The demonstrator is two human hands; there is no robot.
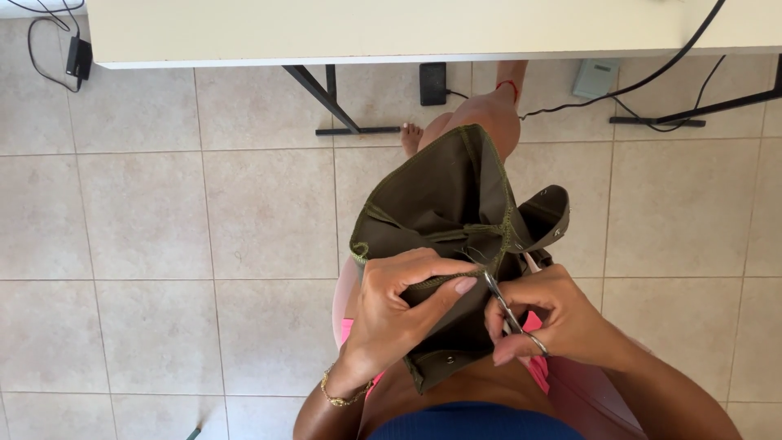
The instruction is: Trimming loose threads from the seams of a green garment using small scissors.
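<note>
An olive-green fabric piece (pixel 444 200) with stitched seams and metal snaps lies over my lap. My left hand (pixel 399 314) grips its edge, with the thumb pressed on a seam. My right hand (pixel 550 322) holds small metal scissors (pixel 498 300), their tips pointing up at the seam right beside my left thumb. A flap with snaps (pixel 550 216) sticks out to the right of the fabric.
A white table edge (pixel 407 33) runs along the top, with black metal legs (pixel 326 98) below. Cables (pixel 652 77), a black adapter (pixel 432 83) and a grey box (pixel 595 79) lie on the beige tiled floor. I sit on a pink seat (pixel 346 297).
</note>
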